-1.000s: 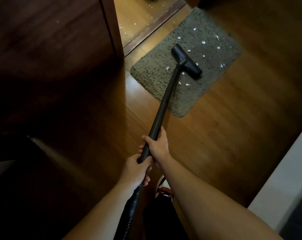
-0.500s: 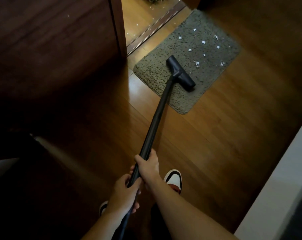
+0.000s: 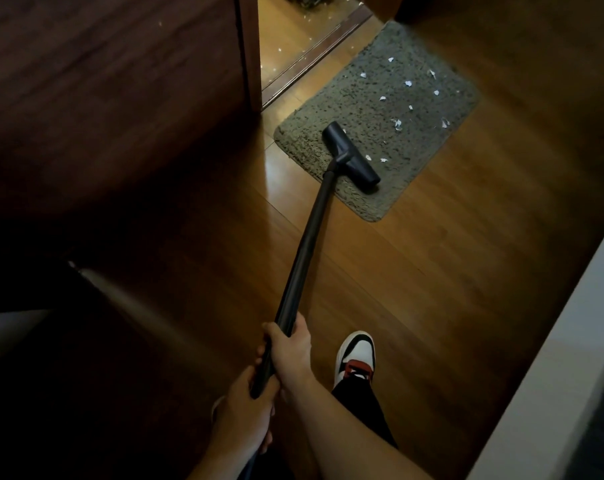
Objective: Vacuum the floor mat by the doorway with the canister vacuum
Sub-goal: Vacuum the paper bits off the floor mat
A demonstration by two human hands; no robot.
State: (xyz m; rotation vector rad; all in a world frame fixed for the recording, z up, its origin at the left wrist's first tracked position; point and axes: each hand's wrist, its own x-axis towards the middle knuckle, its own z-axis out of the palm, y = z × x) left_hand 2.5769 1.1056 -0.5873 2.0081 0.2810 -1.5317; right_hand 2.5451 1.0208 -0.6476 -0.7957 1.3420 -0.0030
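At the far end of the wooden floor (image 3: 432,271), the grey shag floor mat (image 3: 345,109) lies just beside the open door (image 3: 120,81) and the threshold track (image 3: 314,53). The black floor nozzle (image 3: 351,154) sits flat on the mat's near left part, set crosswise to the wand (image 3: 307,251) so that its whole width meets the pile. White paper scraps (image 3: 397,123) lie mostly on the mat's far and right parts, with two just beside the nozzle's far edge, so most of the mat probably remains to be covered.

Both hands are wrapped round the wand's near end, one just behind the other. The right hand (image 3: 292,348) is further up the tube and the left hand (image 3: 245,407) is nearer the body, a pairing that likely steadies so long a lever. Both forearms reach forward and down, the right one coming in from the lower right. A white, black and red shoe (image 3: 355,355) stands to the right of the hands. The canister itself is out of view.
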